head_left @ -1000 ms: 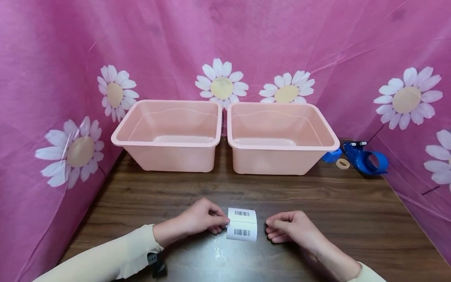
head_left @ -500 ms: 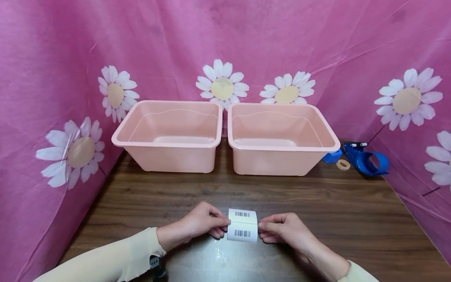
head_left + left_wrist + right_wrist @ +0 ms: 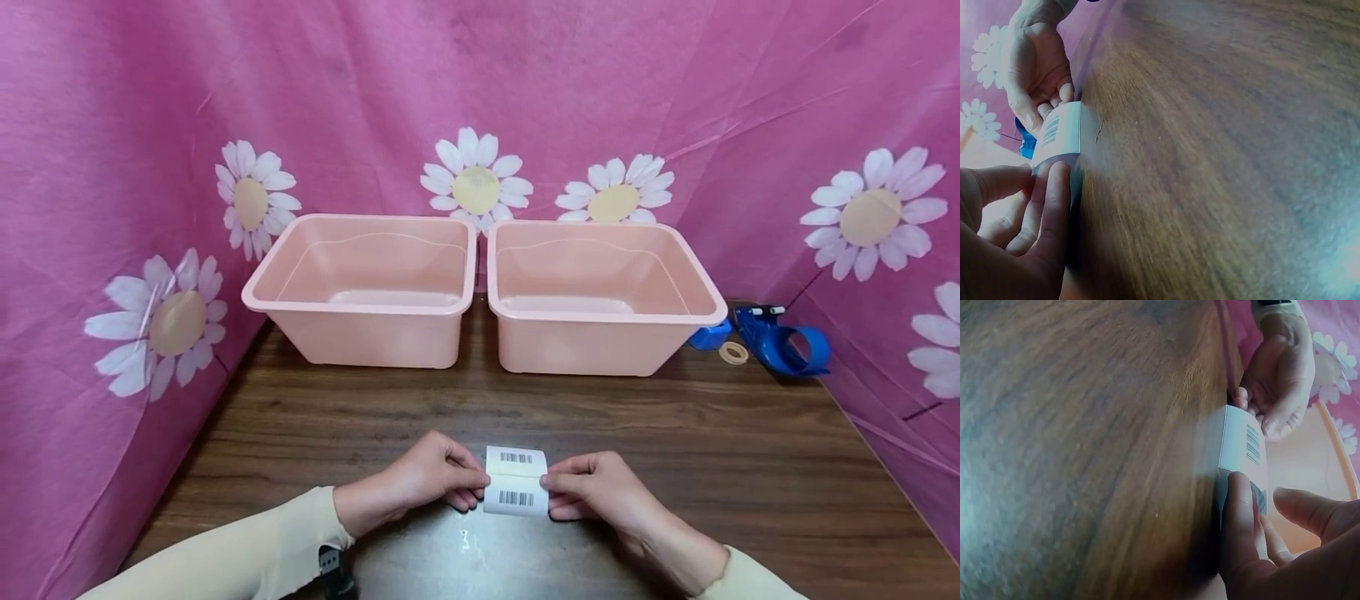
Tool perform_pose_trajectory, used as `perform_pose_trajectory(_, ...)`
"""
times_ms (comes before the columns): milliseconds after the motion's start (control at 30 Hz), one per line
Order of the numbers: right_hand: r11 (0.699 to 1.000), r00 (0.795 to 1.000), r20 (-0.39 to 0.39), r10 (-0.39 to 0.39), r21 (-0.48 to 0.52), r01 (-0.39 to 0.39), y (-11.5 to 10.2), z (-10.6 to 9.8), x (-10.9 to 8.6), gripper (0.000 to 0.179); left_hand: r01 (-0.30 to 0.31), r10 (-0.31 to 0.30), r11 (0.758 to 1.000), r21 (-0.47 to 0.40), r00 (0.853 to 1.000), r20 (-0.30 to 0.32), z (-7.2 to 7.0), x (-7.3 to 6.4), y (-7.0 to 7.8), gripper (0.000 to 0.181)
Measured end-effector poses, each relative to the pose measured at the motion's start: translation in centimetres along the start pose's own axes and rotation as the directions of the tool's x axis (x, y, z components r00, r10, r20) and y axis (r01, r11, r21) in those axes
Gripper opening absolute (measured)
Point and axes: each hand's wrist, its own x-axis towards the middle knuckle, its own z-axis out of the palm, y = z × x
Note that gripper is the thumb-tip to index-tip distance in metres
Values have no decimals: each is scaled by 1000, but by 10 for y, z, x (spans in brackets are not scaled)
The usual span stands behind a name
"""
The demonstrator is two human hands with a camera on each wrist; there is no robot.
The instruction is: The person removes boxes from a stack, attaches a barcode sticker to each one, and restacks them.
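Note:
A white roll of barcode labels (image 3: 516, 481) sits low over the table's front middle, with two printed barcodes facing up. My left hand (image 3: 429, 473) pinches the roll's left end between thumb and fingers; the left wrist view shows the fingertips (image 3: 1059, 172) right at its curved edge. At the opposite end, my right hand (image 3: 600, 492) has its thumb and fingers curled about the right edge. In the right wrist view the index finger (image 3: 1239, 506) lies against the roll's end, whose hollow core shows dark.
Two pink plastic bins (image 3: 375, 333) stand side by side at the back of the wooden table (image 3: 360, 400). Right of them lie a blue tape dispenser (image 3: 780, 343), a small tan ring (image 3: 733, 353) and a blue object (image 3: 709, 335). Pink flowered cloth hangs around the table.
My right hand has moved left from beside the label roll to its right edge. The left hand keeps its hold, and the roll has hardly moved.

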Motion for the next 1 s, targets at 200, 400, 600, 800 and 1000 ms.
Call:
perform_pose_trajectory(200, 999, 1000, -17, -23, -23, 23, -6, 2, 1, 33, 26, -26, 998, -49, 1000, -9, -2, -1, 1, 14)
perform_pose_trajectory(400, 994, 993, -58, -101, -40, 99, -30, -4, -5, 35, -43, 35, 995, -85, 996, -88, 1, -1, 17, 18)
perform_pose_trajectory(600, 975, 967, -132, -218, -82, 209, -70, -10, -15, 36, -167, 150, 981, -99, 976, -161, -3, 3, 47, 22)
perform_pose_trajectory(800, 933, 918, -165, -360, -77, 351, -123, -11, -25, 29, -312, 288, 948, -59, 922, -258, -13, -1, 89, 20)
perform_pose_trajectory(1000, 865, 847, -188, -497, -31, 501, -162, -10, -41, 17, -489, 426, 864, -117, 835, -348, -12, -10, 127, 24)
